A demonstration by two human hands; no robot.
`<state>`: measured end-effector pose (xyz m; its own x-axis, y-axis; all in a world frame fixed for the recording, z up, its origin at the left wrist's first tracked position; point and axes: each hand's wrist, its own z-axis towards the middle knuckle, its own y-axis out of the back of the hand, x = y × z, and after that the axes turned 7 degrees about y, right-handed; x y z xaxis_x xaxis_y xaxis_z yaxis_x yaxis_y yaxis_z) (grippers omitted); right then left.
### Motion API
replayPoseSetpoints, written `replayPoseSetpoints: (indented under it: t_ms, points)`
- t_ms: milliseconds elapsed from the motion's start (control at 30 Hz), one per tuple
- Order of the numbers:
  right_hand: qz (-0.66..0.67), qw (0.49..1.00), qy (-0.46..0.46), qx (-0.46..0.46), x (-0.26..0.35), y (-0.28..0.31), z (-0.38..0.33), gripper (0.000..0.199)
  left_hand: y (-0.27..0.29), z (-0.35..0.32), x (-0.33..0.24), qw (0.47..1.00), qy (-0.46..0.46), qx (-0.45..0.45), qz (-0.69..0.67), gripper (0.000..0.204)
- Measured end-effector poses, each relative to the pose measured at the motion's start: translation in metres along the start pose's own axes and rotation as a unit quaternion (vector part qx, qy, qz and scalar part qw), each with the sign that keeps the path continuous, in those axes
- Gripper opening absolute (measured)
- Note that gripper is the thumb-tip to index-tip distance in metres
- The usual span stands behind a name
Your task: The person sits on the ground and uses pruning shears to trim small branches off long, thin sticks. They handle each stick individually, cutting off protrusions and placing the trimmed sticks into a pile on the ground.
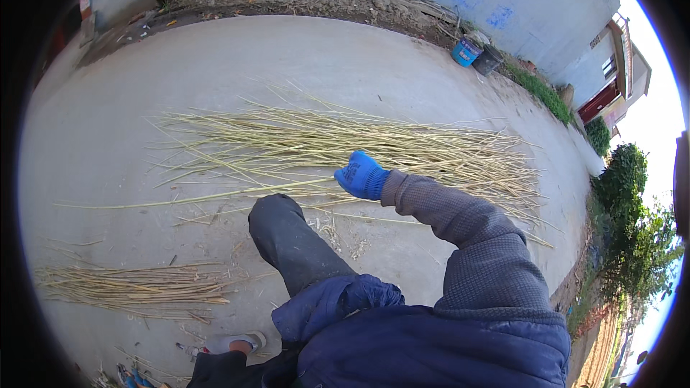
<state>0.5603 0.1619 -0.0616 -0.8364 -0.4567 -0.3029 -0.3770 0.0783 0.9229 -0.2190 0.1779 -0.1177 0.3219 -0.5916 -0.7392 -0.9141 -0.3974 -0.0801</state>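
Note:
My right hand (361, 175), in a blue knitted glove, is closed around the end of a long thin greenish stick (194, 200). The stick reaches far to the left, passing just beyond my bent knee. Right behind the hand lies a wide, loose pile of thin yellow-green sticks (302, 136), spread crosswise on the concrete. My left hand does not show.
A smaller bundle of browner sticks (136, 287) lies on the concrete ground (108, 144) at the near left, by my shoe (251, 341). Pale shavings (356, 241) are scattered beside my knee. A blue bucket (466, 52) and a dark bucket (489, 60) stand by the far wall (525, 7).

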Motion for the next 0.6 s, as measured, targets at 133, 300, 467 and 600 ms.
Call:
replayPoseSetpoints:
  t_ms: [133,300,467,600]
  points:
    - [0.025,0.998,-0.064,0.01,0.003,-0.06,0.007,0.009,-0.088,-0.005,0.02,0.99,0.023,0.073,0.116,0.074]
    - [0.058,0.982,-0.168,0.056,0.013,-0.136,0.004,0.01,-0.129,-0.004,0.016,0.977,0.024,0.092,0.193,0.075]
    - [0.023,0.967,-0.242,0.077,0.012,-0.165,0.018,0.018,-0.081,-0.002,-0.02,0.986,-0.036,-0.006,0.161,0.077]
    - [-0.01,0.94,-0.302,0.161,-0.028,-0.152,0.041,0.019,-0.047,0.003,-0.015,0.992,-0.072,0.021,0.099,0.07]
